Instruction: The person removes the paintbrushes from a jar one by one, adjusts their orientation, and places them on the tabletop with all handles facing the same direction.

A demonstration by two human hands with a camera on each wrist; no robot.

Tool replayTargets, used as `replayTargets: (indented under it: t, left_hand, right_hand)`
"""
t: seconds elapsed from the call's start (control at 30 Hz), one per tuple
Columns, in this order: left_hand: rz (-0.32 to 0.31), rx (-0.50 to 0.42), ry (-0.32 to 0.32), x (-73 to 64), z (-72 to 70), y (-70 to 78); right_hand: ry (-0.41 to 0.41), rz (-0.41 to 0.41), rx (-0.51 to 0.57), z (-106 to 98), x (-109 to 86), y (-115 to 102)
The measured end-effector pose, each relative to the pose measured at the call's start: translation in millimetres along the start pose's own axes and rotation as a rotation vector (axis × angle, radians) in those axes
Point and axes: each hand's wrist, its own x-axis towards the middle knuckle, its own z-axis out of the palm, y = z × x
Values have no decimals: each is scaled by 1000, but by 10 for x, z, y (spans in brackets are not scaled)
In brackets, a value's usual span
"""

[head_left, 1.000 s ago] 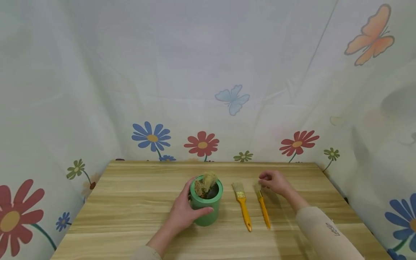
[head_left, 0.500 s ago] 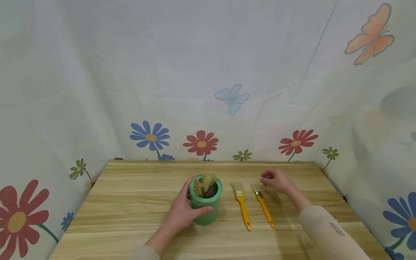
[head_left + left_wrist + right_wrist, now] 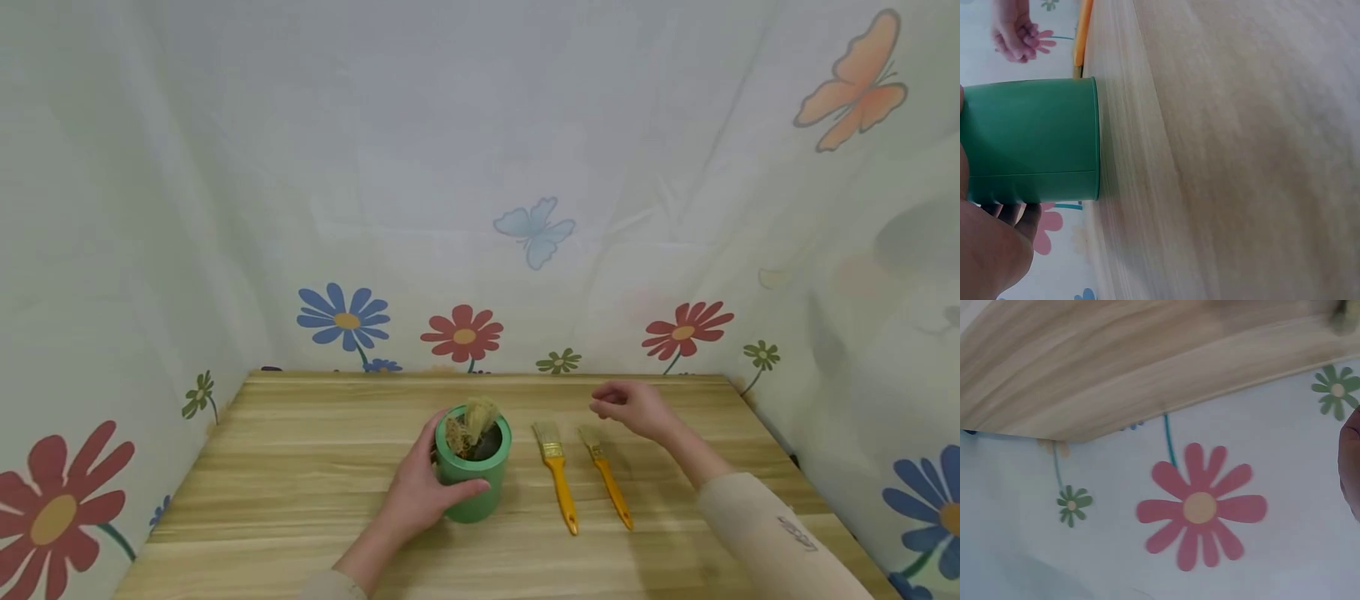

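My left hand (image 3: pixel 422 490) grips a green cylindrical canister (image 3: pixel 472 492) standing upright on the table, thumb across its near side and fingers around its far left. Tan bristly tufts (image 3: pixel 480 417) stick up out of its mouth; what lies below them is dark. To its right lie two flat paintbrushes with yellow-orange handles: a left paintbrush (image 3: pixel 558 479) and a right paintbrush (image 3: pixel 611 483), bristles pointing away from me. Above and right of the right brush's bristles hovers my right hand (image 3: pixel 636 408), fingers loosely bent, holding nothing. The left wrist view shows the canister's side (image 3: pixel 1035 137) close up.
A wood-grain table (image 3: pixel 300 467) carries everything. Behind it and at both sides hangs a pale curtain (image 3: pixel 420 167) printed with flowers and butterflies. In the right wrist view, the table's edge (image 3: pixel 1166 412) meets this curtain.
The right paintbrush has turned from its narrow edge and shifted slightly, its handle end moving right. My right hand has risen away from its bristles. My left hand keeps its grip.
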Motion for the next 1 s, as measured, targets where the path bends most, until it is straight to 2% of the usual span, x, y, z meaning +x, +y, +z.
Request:
replayTargets:
  t: [0.13, 0.33, 0.53, 0.7, 1.0]
  left_hand:
    - [12, -5, -4, 0, 9, 2]
    - [28, -10, 1, 2, 19, 10]
    - [31, -20, 2, -10, 27, 4]
    - [24, -33, 0, -17, 27, 1]
    - [34, -31, 2, -3, 24, -29]
  right_hand:
    - [0, -82, 5, 3, -18, -222]
    - [-41, -234, 106, 62, -63, -676]
    - [-97, -342, 189, 147, -103, -1050]
    - [-101, -398, 186, 232, -108, -1206]
    - [-110, -407, 164, 393, -89, -1331]
